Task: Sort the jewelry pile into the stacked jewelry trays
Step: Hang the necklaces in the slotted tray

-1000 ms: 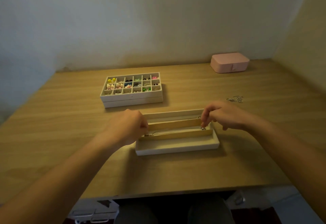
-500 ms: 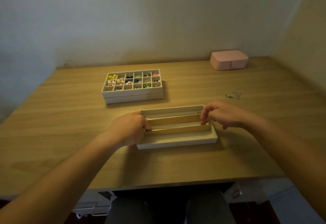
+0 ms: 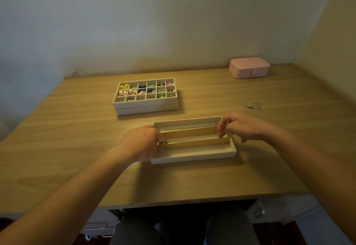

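Note:
A long white tray [image 3: 194, 155] with lengthwise slots lies in front of me on the wooden table. A thin silver chain [image 3: 189, 139] is stretched along its middle slot. My left hand [image 3: 141, 143] pinches the chain's left end at the tray's left edge. My right hand [image 3: 243, 126] pinches the right end at the tray's right edge. Another chain lies in the far slot. Behind it stand stacked white trays [image 3: 146, 105]; the top one has many small compartments with colourful earrings. A small jewelry pile [image 3: 253, 106] of silver pieces lies to the right.
A closed pink jewelry box [image 3: 249, 67] sits at the back right near the wall. Walls border the table at the back and on the right. The table's front edge runs just above my lap.
Both hands have stayed at the ends of the tray with the chain stretched between them. Only the camera view has shifted slightly.

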Available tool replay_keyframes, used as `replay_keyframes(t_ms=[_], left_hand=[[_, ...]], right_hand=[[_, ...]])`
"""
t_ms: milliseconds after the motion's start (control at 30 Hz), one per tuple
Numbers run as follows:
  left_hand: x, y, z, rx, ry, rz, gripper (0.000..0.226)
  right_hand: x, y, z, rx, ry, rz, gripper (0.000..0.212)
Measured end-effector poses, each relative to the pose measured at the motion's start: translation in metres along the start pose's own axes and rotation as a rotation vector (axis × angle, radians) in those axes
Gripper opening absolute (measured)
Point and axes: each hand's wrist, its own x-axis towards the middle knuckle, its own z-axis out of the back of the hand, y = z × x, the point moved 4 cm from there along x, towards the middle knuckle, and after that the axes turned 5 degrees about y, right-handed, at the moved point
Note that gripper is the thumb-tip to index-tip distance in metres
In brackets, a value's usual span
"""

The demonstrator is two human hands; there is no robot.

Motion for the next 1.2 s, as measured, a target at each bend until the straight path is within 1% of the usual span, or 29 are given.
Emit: replay_keyframes(t_ms=[400,500,600,667,733,800,867,1067,1133,1200], left_hand=[[0.001,0.002,-0.002,0.037,0.003,0.045,0.047],[0.001,0.002,0.000,-0.010,-0.064,0.021,0.035],[0.000,0.005,0.003,-0.054,-0.147,0.012,0.019],[0.001,0.008,0.003,-0.039,-0.136,0.022,0.014],[0.000,0.010,0.002,-0.027,-0.092,0.037,0.010],[0.000,0.013,0.000,-0.035,-0.067,0.056,0.011],[-0.001,0.015,-0.002,-0.067,-0.073,0.085,0.011],[0.001,0.012,-0.007,-0.072,-0.131,0.108,0.014],[0.002,0.012,-0.007,-0.061,-0.118,0.105,0.016],[0.004,0.015,-0.007,-0.069,-0.090,0.099,0.020]], right_hand=[[0.005,-0.006,0.000,-0.016,0.010,0.016,0.027],[0.005,-0.005,0.002,-0.048,-0.021,0.071,0.023],[0.003,-0.001,0.003,-0.192,-0.043,0.175,0.017],[0.002,0.000,-0.001,-0.304,-0.013,0.180,0.014],[0.002,0.000,-0.004,-0.423,-0.019,0.145,0.012],[0.002,-0.003,-0.005,-0.487,-0.064,0.104,0.012],[0.003,-0.005,-0.005,-0.483,-0.081,0.090,0.009],[0.006,-0.006,-0.007,-0.507,-0.072,0.083,0.008],[0.006,-0.006,-0.007,-0.497,-0.063,0.091,0.008],[0.004,-0.007,-0.005,-0.462,-0.046,0.092,0.013]])
